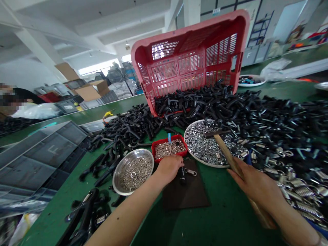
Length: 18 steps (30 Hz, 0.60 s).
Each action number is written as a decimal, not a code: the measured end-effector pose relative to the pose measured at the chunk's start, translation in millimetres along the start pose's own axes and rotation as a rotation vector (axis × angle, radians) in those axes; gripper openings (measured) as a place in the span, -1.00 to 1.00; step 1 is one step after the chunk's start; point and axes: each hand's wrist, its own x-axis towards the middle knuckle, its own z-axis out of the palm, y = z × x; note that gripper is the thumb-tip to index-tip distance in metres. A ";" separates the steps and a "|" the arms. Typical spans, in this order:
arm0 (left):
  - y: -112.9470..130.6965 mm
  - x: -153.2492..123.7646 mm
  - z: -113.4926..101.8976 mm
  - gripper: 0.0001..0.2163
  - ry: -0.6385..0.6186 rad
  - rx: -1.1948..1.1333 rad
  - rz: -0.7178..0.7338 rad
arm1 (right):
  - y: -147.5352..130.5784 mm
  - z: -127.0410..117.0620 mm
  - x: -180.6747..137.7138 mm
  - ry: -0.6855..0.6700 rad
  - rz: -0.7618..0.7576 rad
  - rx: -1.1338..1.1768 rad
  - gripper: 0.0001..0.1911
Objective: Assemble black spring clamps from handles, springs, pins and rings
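My right hand (249, 176) is wrapped round the wooden handle of a hammer (226, 150), whose dark metal head lies over the plate of small metal parts. My left hand (169, 168) is closed, its fingertips pinched at the upper end of a small black part (182, 177) with silvery bits. How much of this part lies under the fingers is hidden. Beside it on a dark mat (186, 198) lies a coil spring (191, 172). Just beyond my left hand stands a red tray (153, 150) of small metal pins, with a blue-handled tool upright in it.
Left of my forearm is a metal bowl (115, 181) of small rings. A round plate (196, 159) holds shiny metal parts. Black handles (133, 126) pile up before a tipped red crate (176, 68). Springs (302, 191) heap at right; grey crates (51, 150) stand left. A person sits far left.
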 end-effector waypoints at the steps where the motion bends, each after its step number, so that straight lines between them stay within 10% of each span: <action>1: 3.9 0.6 -0.8 -0.81 -0.007 0.051 0.029 | -0.1 0.2 0.1 0.000 0.000 0.015 -0.50; 7: 10.4 -4.4 5.9 -0.80 0.050 0.127 0.057 | -1.2 0.1 9.4 -0.029 0.150 0.295 -0.45; 13: 1.3 -15.7 17.3 -0.78 0.189 -0.011 0.002 | -20.1 -16.9 18.5 -0.328 0.338 1.206 -0.48; 18: -8.6 -36.6 11.0 -0.64 0.214 -0.172 0.031 | -26.8 -41.1 -17.1 -0.279 0.228 1.185 -0.28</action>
